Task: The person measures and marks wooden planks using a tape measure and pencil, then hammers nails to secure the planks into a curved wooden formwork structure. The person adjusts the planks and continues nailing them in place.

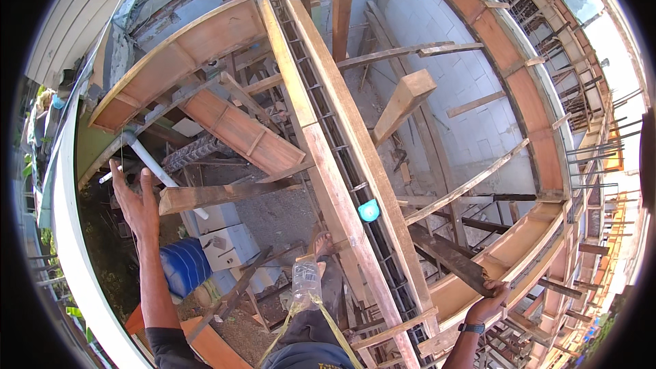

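Formwork (328, 130) of long wooden boards runs away from me up the middle, with steel reinforcement bars (355, 178) lying in the channel between its two sides, and I am high above the ground (273, 215). A curved wall form (519, 82) bends around the right side over a grey block wall (465, 75).

My left hand (137, 201) is spread open with the fingers stretched, not grasping anything; it is near the end of a rough timber brace (219, 196) and just beside a white pipe (160, 174), but I cannot tell if it touches them. My right hand (488, 304) is closed around the end of a dark wooden plank (451, 260) that leans against the curved form at the lower right edge.

A blue barrel (184, 265) and grey blocks (229, 236) lie below. My bare foot (321, 242) rests beside the formwork edge, a plastic bottle (305, 280) near my knee, and a small turquoise object (369, 210) sits on the bars.

I judge the danger is falling: only one hand has a hold, and the plank could slip or split. The bottle could also drop down.
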